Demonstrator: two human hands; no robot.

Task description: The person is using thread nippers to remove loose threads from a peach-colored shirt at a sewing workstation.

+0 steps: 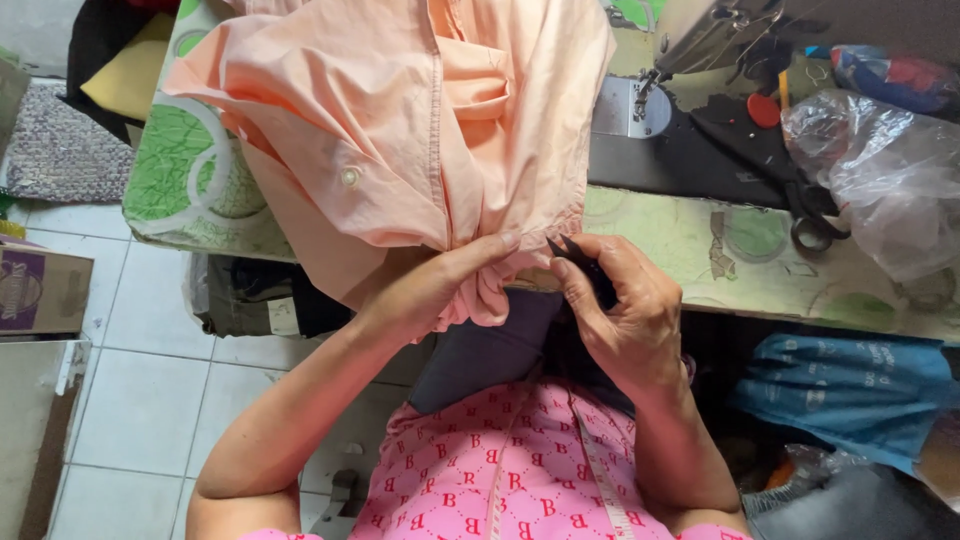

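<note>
A peach shirt (400, 110) with a white button lies draped over the sewing table's front edge. My left hand (440, 285) pinches a bunched fold at its lower hem. My right hand (625, 310) is closed around a small black tool (585, 262), likely thread snips, whose tip points at the same hem right beside my left fingers. A measuring tape (600, 480) hangs over my pink patterned top.
A sewing machine (700, 40) stands at the back right of the green patterned table (700, 245). Black scissors (815, 220) and clear plastic bags (880, 170) lie at the right. Blue cloth (850, 385) sits below the table. A cardboard box (40, 290) rests on the tiled floor.
</note>
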